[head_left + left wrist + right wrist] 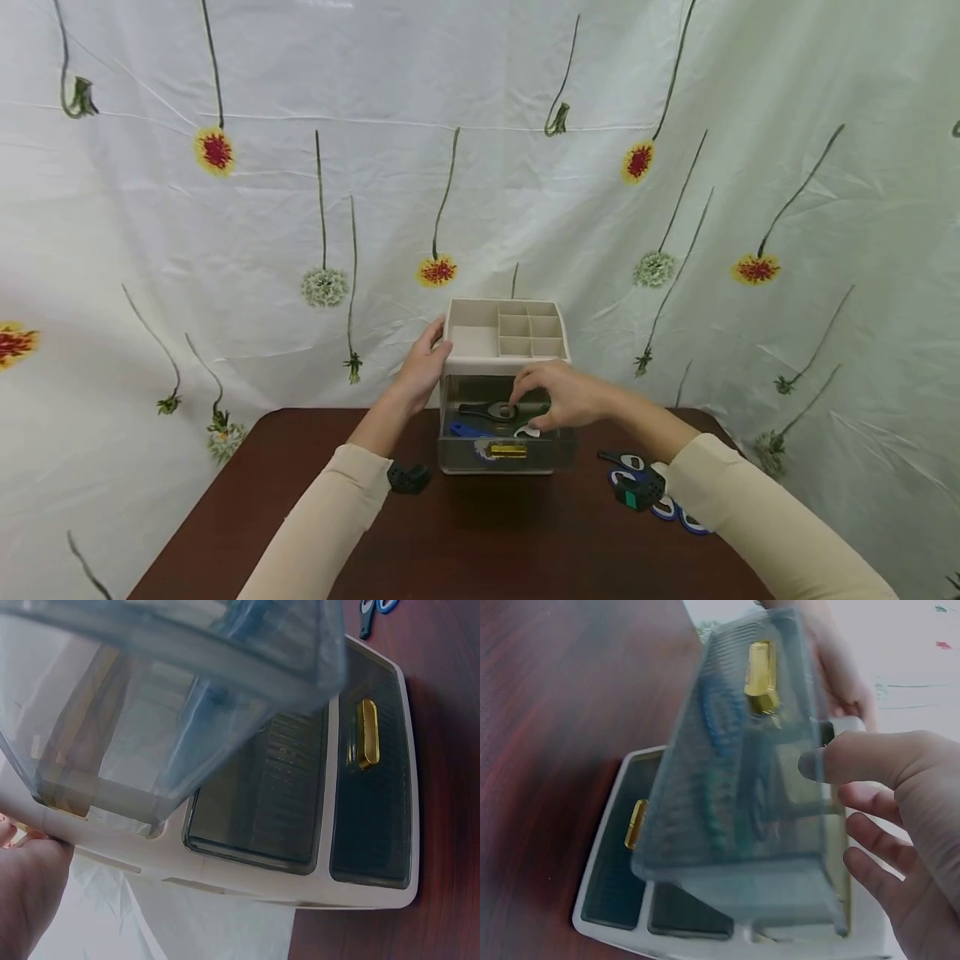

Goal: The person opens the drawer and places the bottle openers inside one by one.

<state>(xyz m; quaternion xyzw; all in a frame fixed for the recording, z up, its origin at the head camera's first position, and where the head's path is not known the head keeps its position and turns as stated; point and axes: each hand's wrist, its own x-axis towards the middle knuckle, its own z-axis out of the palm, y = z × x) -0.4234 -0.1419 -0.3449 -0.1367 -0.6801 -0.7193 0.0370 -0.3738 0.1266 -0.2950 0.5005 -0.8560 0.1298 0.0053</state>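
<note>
A cream desktop organizer (474, 340) with dark see-through drawers stands on the table. Its upper drawer (465, 455), clear with a gold handle (507, 451), is pulled out. Inside lie scissors with a black handle (480, 410), a blue-handled item (467, 430) and a piece with a pale loop (527, 431). My left hand (424, 367) rests against the organizer's left side, near the top. My right hand (573, 395) reaches over the drawer with bent fingers; thumb and fingers are apart in the right wrist view, with nothing seen between them.
Several scissors with black and blue handles (693, 522) lie on the dark red-brown table (315, 500), right of the organizer. A lower drawer with a gold handle (368, 733) is closed. Behind hangs a white flowered cloth (375, 208).
</note>
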